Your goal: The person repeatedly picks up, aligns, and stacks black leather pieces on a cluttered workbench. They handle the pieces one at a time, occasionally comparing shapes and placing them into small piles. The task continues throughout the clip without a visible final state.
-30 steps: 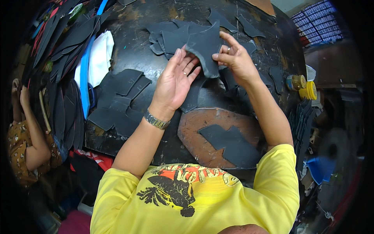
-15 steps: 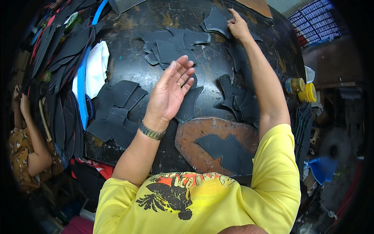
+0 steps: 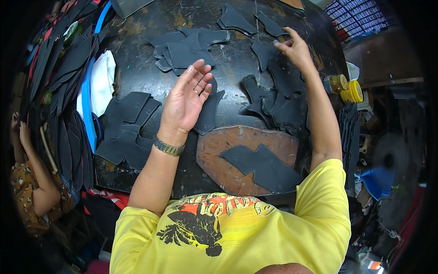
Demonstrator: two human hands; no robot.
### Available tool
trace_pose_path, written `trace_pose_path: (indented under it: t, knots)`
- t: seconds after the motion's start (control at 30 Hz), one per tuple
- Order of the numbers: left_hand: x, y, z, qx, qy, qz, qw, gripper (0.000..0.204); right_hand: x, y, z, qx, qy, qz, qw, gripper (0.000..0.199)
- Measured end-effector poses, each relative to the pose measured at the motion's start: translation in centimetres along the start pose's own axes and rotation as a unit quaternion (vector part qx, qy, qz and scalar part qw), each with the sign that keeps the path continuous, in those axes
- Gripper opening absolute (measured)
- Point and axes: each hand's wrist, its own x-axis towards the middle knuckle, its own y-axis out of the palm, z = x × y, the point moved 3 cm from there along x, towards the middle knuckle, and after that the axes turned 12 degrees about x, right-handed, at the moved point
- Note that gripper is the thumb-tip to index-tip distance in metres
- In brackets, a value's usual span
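Left hand [image 3: 188, 101] open, flat above the dark worktable [image 3: 137, 55] w/ nothing held — right hand [image 3: 296, 48], far right, pinches a black cut rubber piece [image 3: 265, 52].

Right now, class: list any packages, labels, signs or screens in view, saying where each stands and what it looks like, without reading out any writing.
Yellow-lidded tub: right edge of the black table, below the right hand; round, on its side.
Amber jar: beside the tub; small, round, brownish.
Clear plastic bag: table's left side; white, blue edge.
No signs or screens show. The left hand hovers open over dark cut pieces, holding nothing.
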Motion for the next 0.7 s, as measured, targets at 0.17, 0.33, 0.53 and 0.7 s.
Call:
trace_pose_path:
  t: [0.17,0.33,0.53,0.7]
  knots:
    - [-0.1,0.1,0.1,0.010,0.006,-0.008,1.000,0.041,-4.0,3.9,4.7,-0.244,-0.103,0.028,0.964,0.083]
    - [-0.2,0.2,0.0,0.011,0.000,-0.008,1.000,0.041,-3.1,5.9,6.0,-0.293,-0.101,0.074,0.948,0.057]
    - [-0.2,0.3,-0.1,0.001,-0.003,-0.003,1.000,0.040,-1.1,5.2,6.9,-0.300,-0.119,-0.022,0.946,0.019]
    - [-0.3,0.3,-0.1,0.000,-0.006,0.001,1.000,0.040,1.5,-3.1,7.4,-0.279,-0.035,-0.148,0.948,0.028]
